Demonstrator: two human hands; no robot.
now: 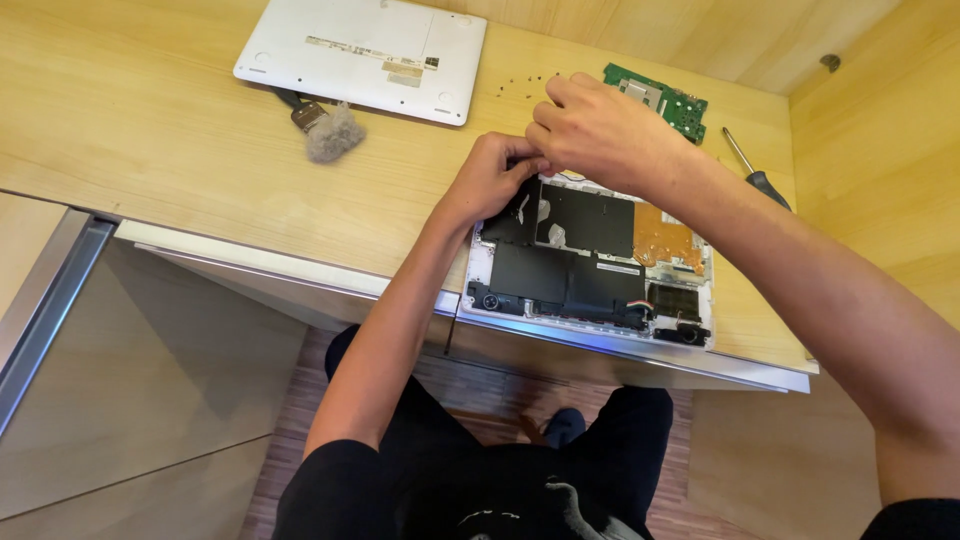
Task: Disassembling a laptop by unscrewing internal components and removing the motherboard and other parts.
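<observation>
Two hands (545, 150) pinching at opened laptop (590, 265), black battery exposed

A pale wooden desk (150, 130), smooth with a soft satin sheen and fine straight grain, carried an opened laptop (590, 265) whose white plastic frame looked matt. Inside it, flat black panels (590, 220) had a dull, film-like finish beside a patch of orange foil (662, 240) that caught the light. The detached white plastic cover (365, 55) lay smooth and faintly glossy, with paper-like labels on it. A green circuit board (660, 98) showed a lacquered surface. The brush (325, 128) had fluffy grey bristles and a metal ferrule. The screwdriver (755, 170) paired a bright metal shaft with a dark matt handle. The desk's front edge (640, 360) gleamed like brushed metal.
</observation>
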